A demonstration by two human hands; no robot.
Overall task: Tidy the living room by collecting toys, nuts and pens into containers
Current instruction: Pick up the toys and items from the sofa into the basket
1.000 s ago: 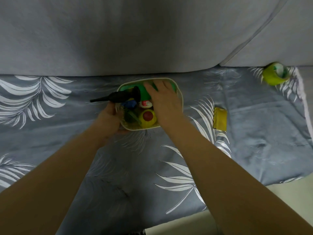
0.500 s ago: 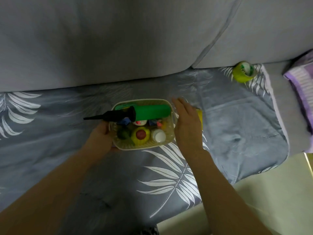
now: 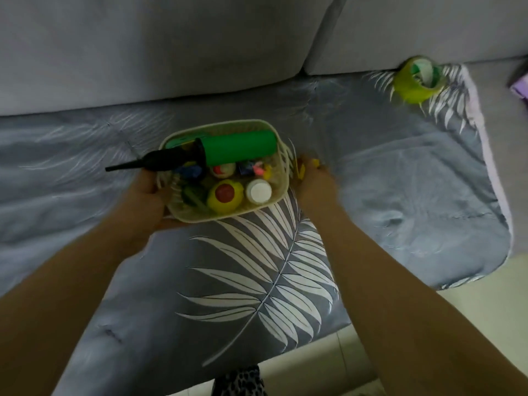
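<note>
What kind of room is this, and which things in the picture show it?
Probably a living room: a grey sofa with back cushions, a leaf-print cover over its seat, and a basket of toys on it.

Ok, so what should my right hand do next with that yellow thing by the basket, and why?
Probably lift the small yellow piece and drop it into the basket. Your right hand is already on it just right of the basket, though blur hides the grip, and your left hand steadies the basket's left side.

A grey sofa (image 3: 171, 47) fills the top of the frame. A leaf-print cover (image 3: 257, 267) drapes its seat. Pale floor (image 3: 485, 295) shows lower right.
</note>
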